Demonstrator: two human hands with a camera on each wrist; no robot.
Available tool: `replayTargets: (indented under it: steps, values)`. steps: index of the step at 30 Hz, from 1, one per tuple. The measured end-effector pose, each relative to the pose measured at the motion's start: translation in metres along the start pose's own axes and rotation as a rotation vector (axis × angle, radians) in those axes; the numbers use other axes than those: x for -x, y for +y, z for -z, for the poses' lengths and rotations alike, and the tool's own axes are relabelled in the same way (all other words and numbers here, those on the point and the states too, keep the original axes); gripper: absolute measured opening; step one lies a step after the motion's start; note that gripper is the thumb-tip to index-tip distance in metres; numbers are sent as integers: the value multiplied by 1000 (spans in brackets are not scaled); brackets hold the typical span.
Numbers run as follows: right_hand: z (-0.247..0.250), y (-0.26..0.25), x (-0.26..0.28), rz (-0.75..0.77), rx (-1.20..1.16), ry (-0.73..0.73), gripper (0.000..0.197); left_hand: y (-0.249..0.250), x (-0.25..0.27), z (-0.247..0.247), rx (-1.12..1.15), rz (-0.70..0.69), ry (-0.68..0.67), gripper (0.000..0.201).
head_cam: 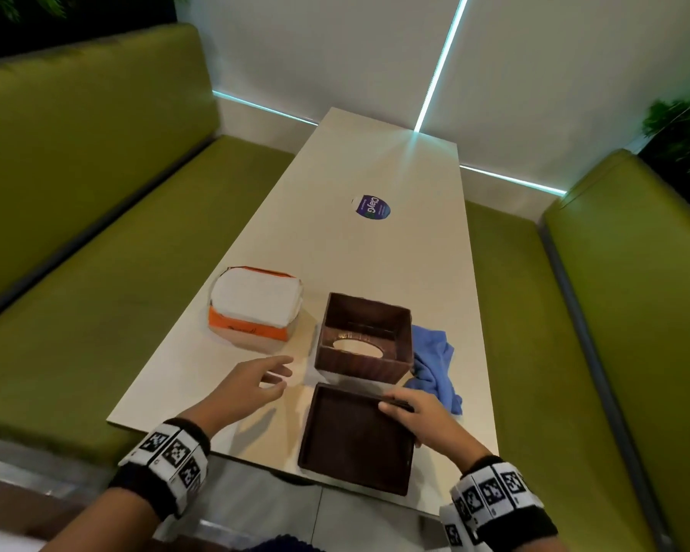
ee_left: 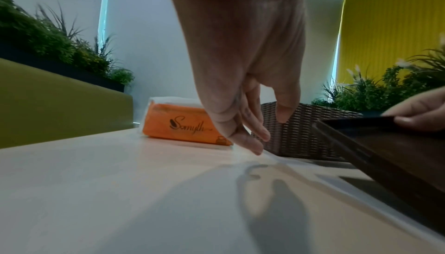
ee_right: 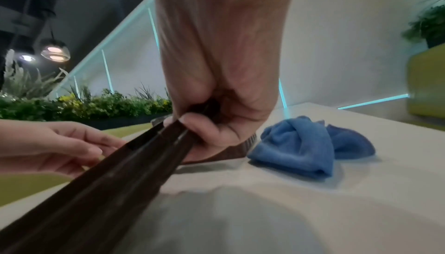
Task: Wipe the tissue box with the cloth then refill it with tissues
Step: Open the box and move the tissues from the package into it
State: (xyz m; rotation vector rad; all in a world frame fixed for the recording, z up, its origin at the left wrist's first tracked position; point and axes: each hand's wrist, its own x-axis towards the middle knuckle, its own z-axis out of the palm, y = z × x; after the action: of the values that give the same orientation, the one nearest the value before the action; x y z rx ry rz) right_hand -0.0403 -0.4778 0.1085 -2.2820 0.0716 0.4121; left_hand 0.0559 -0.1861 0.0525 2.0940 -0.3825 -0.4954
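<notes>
My right hand [head_cam: 419, 418] pinches the far right corner of the dark brown base panel [head_cam: 355, 440] of the tissue box, thumb on one face and fingers [ee_right: 192, 125] curled over the rim. The panel tilts, its near edge overhanging the front of the table [head_cam: 375, 249]. My left hand [head_cam: 248, 382] hovers just left of the panel's far left corner, fingers [ee_left: 253, 144] loosely spread and a little bent, tips close to the tabletop, holding nothing.

Just beyond my right fingertips stands the woven brown tissue box [head_cam: 363, 338], upside down with its open side up, so that I see the oval slot in its floor. It sits near the panel's far edge; I cannot tell whether the two touch. To the right of my right fingers, against the box's right wall, lies the crumpled blue cloth [head_cam: 435, 364].

Beyond my left fingers, left of the box and apart from it, lies the orange pack of tissues [head_cam: 255, 308], white tissue showing through its top.

Farther up the table is a round purple sticker [head_cam: 371, 207]. Green benches [head_cam: 96, 193] run along both sides.
</notes>
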Motion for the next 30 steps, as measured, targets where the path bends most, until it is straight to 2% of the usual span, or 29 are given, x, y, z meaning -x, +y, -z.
replayTargets:
  steps: [7, 11, 16, 25, 30]
  values:
    - [-19, 19, -16, 43, 374, 118, 27, -7, 20, 8, 0, 28, 21, 40]
    - [-35, 27, -20, 20, 486, 187, 28, -13, 26, 14, 7, 40, 38, 39]
    - [-46, 25, -20, 81, 533, 327, 20, -18, 30, 21, 13, 63, 46, 37]
    - [-45, 19, -20, 107, 532, 383, 21, -8, 28, 45, 16, 53, 71, 39]
    - [-49, -46, -32, 292, 433, 463, 40, 24, 6, 71, -19, -45, 209, 37]
